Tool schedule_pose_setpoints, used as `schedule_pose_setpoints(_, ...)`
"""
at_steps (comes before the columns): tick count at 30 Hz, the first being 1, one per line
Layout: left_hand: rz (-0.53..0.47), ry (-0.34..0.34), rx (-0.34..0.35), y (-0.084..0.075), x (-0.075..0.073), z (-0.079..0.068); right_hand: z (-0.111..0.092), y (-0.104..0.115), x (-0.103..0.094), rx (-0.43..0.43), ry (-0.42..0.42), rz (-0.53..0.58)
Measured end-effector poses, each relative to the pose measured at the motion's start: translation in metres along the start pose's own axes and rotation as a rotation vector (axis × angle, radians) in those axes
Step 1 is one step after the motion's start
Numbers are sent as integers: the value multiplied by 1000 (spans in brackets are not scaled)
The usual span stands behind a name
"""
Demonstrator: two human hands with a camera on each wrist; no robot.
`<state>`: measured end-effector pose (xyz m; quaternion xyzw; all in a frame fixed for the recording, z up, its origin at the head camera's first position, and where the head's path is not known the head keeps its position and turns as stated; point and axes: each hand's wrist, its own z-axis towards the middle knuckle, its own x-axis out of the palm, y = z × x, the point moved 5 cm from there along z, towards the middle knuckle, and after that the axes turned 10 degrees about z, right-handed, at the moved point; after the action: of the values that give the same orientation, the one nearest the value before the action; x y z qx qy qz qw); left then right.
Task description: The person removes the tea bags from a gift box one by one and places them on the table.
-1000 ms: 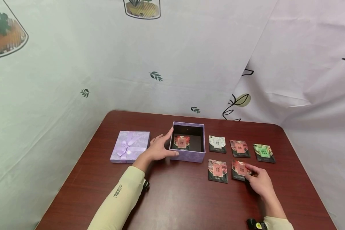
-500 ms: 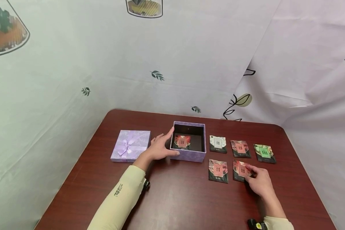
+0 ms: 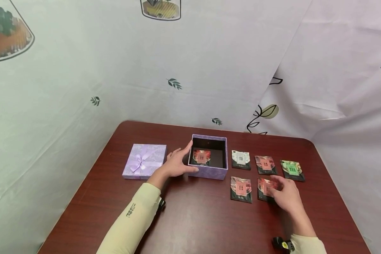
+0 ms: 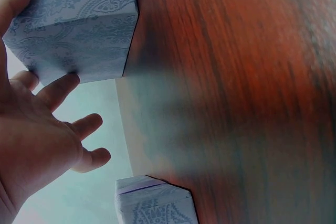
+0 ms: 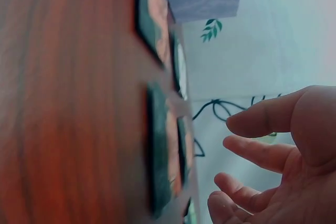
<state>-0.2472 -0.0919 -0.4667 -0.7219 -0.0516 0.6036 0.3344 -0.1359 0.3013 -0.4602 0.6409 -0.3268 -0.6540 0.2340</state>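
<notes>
In the head view a purple patterned box (image 3: 209, 172) stands uncovered, with one red-and-black sachet (image 3: 201, 157) lying inside at the left. My left hand (image 3: 176, 164) touches its left side, fingers spread and thumb against the front wall. The left wrist view shows the hand (image 4: 39, 121) with two fingertips meeting the box (image 4: 79, 35). At right, my right hand (image 3: 286, 194) is over a red-and-black sachet (image 3: 265, 188) on the table. In the right wrist view its fingers (image 5: 262, 121) are apart from that sachet (image 5: 163, 153), holding nothing.
Left of the box lies its purple lid (image 3: 144, 161) with a ribbon bow. Right of the box are a white sachet (image 3: 241, 159), another red sachet (image 3: 265, 164) and a green sachet (image 3: 292, 170). One more red sachet (image 3: 241, 189) lies in front on the brown table (image 3: 190, 218).
My right hand has lifted off the red sachet and its fingers have shifted slightly up and away; the sachet lies flat. The left hand stays at the box.
</notes>
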Motion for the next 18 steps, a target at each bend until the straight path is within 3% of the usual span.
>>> schedule_pose_setpoints(9, 2, -6, -1, 0, 0, 0, 10, 32, 5, -33, 50, 64)
schedule_pose_setpoints(18, -10, -3, -4, 1, 1, -1, 17, 56, 15, -75, 42, 100)
